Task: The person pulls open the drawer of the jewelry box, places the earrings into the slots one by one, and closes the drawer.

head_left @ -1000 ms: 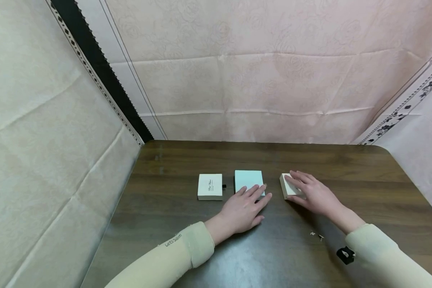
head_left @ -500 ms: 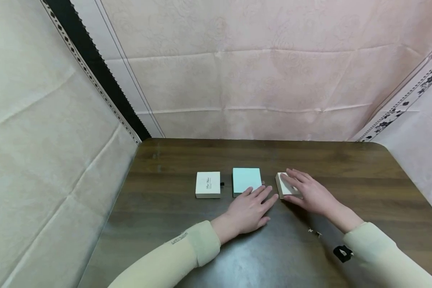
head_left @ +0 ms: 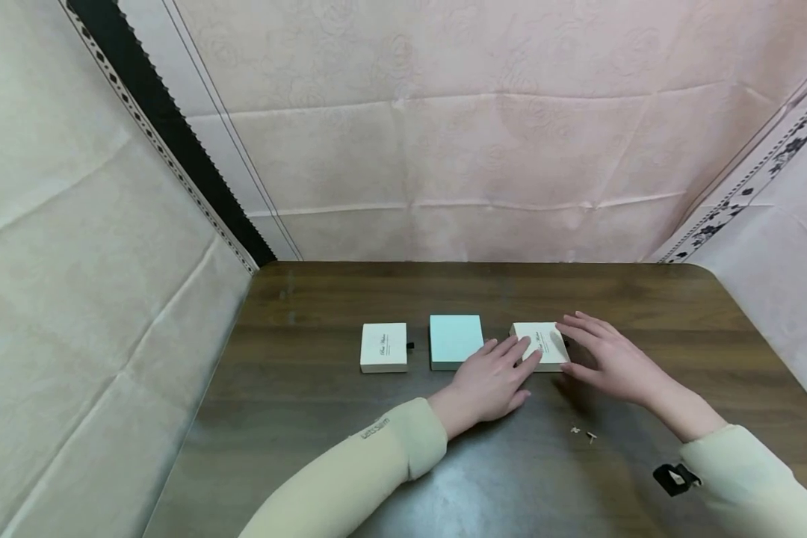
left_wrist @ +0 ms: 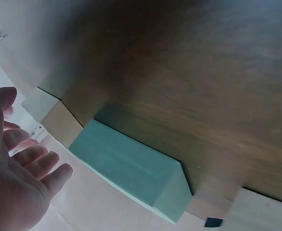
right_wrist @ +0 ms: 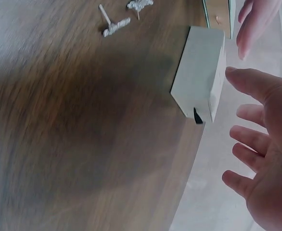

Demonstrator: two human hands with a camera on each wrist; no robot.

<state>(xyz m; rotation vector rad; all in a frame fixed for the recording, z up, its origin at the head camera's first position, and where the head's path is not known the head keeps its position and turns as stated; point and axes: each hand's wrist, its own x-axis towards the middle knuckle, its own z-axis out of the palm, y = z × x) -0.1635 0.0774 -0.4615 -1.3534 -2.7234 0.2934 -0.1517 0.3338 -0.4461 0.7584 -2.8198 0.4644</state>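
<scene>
The right-hand white box (head_left: 543, 340), with small print on its lid, lies between my two hands. My left hand (head_left: 489, 379) has its fingers spread over that box's near left corner. My right hand (head_left: 612, 360) is at its right side, fingers extended, with fingertips right at the edge. In the right wrist view the box (right_wrist: 198, 70) shows a black ribbon tab (right_wrist: 198, 115) at one end, and the thumb is close to its lid. A teal box (head_left: 456, 338) sits just left, partly behind my left hand; the left wrist view shows its side (left_wrist: 126, 161).
Another printed white box (head_left: 384, 345) with a black tab stands at the left of the row. Two small silvery pieces with thin posts, like stud earrings (right_wrist: 114, 25), lie on the wooden table (head_left: 350, 433) nearer me. Fabric (head_left: 444, 164) hangs behind the table.
My left hand has moved right, from over the teal box to the right-hand white box. My right hand has drawn back to the right, uncovering the printed lid.
</scene>
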